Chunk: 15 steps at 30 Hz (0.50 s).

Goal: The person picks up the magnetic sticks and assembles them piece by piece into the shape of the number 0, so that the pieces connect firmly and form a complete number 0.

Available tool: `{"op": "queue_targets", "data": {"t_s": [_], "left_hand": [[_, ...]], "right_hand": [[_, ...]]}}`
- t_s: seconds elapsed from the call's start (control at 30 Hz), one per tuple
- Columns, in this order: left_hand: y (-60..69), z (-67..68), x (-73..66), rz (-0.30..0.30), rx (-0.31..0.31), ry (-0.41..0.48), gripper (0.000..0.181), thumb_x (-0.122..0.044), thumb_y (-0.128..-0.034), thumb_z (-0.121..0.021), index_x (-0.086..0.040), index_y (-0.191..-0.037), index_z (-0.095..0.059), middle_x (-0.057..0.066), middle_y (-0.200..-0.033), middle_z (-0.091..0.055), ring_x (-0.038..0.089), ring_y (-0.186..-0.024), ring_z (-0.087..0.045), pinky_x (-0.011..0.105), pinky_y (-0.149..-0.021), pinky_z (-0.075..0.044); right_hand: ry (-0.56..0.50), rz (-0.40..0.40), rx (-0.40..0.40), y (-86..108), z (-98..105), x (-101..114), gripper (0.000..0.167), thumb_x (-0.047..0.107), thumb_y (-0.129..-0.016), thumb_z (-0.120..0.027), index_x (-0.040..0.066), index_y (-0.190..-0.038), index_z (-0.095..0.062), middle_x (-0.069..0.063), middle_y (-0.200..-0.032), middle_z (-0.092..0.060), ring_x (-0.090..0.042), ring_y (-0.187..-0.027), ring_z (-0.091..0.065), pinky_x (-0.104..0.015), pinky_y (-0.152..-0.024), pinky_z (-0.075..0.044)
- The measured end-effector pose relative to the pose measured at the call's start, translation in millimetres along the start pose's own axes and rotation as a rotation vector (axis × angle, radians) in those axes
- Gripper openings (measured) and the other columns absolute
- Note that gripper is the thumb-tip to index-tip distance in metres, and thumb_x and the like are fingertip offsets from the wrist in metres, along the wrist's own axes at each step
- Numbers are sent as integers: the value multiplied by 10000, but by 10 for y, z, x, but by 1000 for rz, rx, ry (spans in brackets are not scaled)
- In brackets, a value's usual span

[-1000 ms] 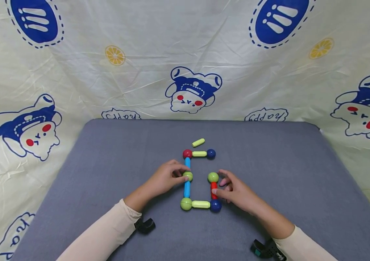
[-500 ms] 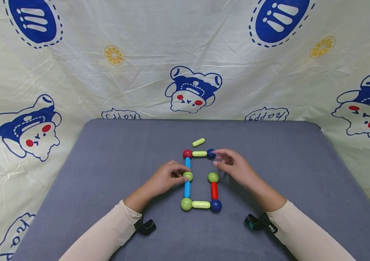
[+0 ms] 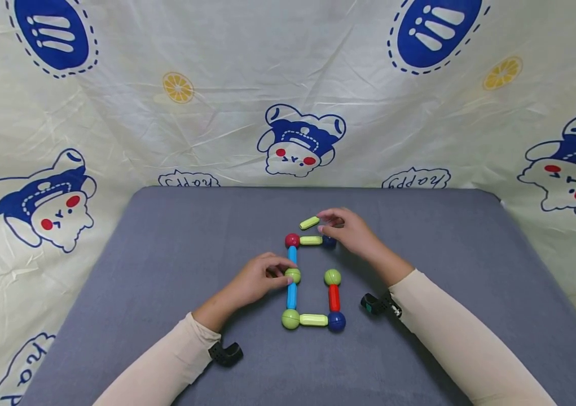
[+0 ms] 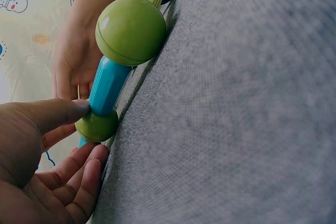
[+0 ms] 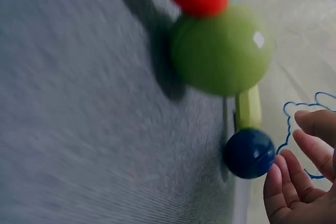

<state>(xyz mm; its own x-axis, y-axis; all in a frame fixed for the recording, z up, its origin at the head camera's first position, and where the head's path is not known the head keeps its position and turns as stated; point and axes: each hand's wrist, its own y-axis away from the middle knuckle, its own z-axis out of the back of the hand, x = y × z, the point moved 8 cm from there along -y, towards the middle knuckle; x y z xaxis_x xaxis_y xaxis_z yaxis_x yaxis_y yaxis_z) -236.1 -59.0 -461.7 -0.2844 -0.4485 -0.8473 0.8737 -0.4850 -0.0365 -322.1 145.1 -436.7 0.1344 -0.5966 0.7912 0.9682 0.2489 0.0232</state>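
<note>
My left hand (image 3: 262,276) holds the middle green ball (image 3: 293,275) between thumb and fingers; the left wrist view shows the thumb by the joint with a blue rod (image 4: 109,85). Two blue rods link this ball to a red ball (image 3: 292,241) and a lower green ball (image 3: 290,319). Above the far navy ball (image 5: 249,153), my right hand (image 3: 348,230) has its fingers spread, with nothing between them. Its fingertips are beside a loose yellow-green rod (image 3: 310,223); whether they touch it I cannot tell.
The joined pieces continue through a yellow-green rod (image 3: 313,320), a near navy ball (image 3: 336,321) and a red rod (image 3: 334,298) to a right green ball (image 3: 332,277). A gap separates that ball from the far navy ball. A printed cloth (image 3: 216,135) hangs behind the grey table (image 3: 191,237).
My right hand has left the red rod and moved away from me, past the far navy ball, to the loose yellow-green rod. My left hand has stayed at the middle green ball.
</note>
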Motion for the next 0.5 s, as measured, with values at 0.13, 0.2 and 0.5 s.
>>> {"op": "queue_targets", "data": {"t_s": [0.13,0.2,0.5], "left_hand": [[5,-7,11,3,3,9,257,-188,-920,-756,-169,-1176,-746,27,-1021,-652,90,-898,-628,226,-799,-507],[5,-9,14,3,6,10,257,-191,-923,-753,-170,-1178,-745,28,-1022,-649,92,-900,-626,227,-799,-507],[2,-12,20,0,3,9,249,-190,-923,-752,-168,-1171,-747,29,-1020,-654,82,-891,-618,219,-792,-502]], "right_hand": [[63,31,12,-144,-43,-2,331,188,-959,-697,87,-1273,-674,-162,-1265,-581,-326,-1140,-605,-480,-957,-519],[93,41,20,-199,-65,-3,322,187,-953,-702,91,-1260,-686,-158,-1265,-587,-330,-1141,-612,-489,-971,-513],[171,49,67,-366,-181,-44,315,201,-937,-719,95,-1234,-704,-169,-1318,-568,-343,-1224,-567,-514,-1068,-447]]}}
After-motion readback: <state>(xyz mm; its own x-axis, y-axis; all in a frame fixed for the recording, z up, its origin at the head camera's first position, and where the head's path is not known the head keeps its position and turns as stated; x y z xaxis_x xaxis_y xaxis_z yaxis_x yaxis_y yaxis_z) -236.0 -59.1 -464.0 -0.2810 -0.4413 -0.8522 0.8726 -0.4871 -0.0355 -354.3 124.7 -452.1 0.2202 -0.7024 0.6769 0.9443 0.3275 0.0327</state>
